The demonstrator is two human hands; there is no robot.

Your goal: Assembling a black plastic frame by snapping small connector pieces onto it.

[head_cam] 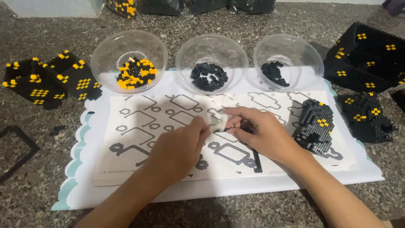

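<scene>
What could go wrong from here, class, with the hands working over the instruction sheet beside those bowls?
1. The left hand and right hand pinch a small pale piece; it could slip and be lost against the white instruction sheet.
2. A forearm might knock the black block model beside the right hand.
3. Reaching forward could tip the middle bowl of black bricks.

Three clear plastic bowls along the far side: left bowl [128, 59] yellow-black bricks, middle bowl [211, 55] and right bowl [288, 59] black bricks. Black-yellow brick panel [46, 80] far left, brick box [371, 57] far right, speckled desk [25, 190].
</scene>
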